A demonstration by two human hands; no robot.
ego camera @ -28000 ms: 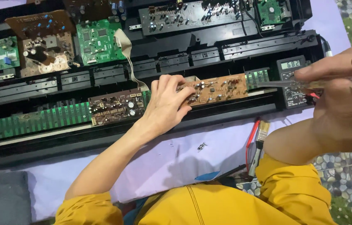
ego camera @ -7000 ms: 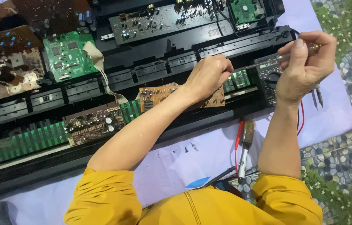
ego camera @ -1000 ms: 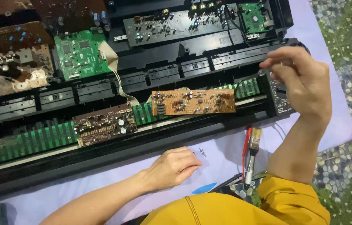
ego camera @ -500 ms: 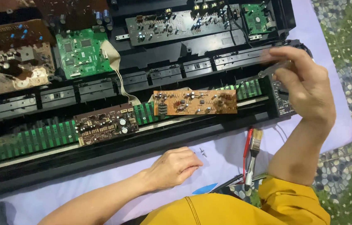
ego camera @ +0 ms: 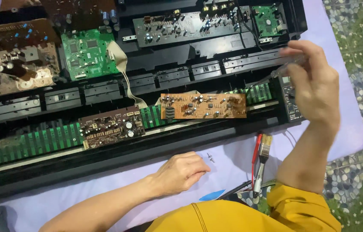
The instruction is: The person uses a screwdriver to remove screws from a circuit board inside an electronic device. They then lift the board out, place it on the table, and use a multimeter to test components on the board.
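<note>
My right hand (ego camera: 316, 83) grips a thin clear-handled screwdriver (ego camera: 282, 72). Its shaft slants down-left toward the right end of an orange-brown circuit board (ego camera: 205, 106). That board lies loose across the front rail of an opened black keyboard chassis (ego camera: 155, 148). My left hand (ego camera: 181, 173) rests knuckles-up on the pale cloth (ego camera: 104, 195) in front of the chassis, fingers curled under with nothing visible in them. Two small screws (ego camera: 210, 157) lie just right of its fingertips.
A darker brown board (ego camera: 110, 126) sits left of the orange one on green contact strips (ego camera: 27, 144). A green board (ego camera: 88, 53) with a ribbon cable and more boards fill the back. A multimeter (ego camera: 291, 99), a paintbrush (ego camera: 262, 161) and a red lead lie at the right.
My right hand has drawn up and in over the chassis's right end, the screwdriver now clearly pinched in its fingers. My left hand stays on the cloth, and the orange board has not moved.
</note>
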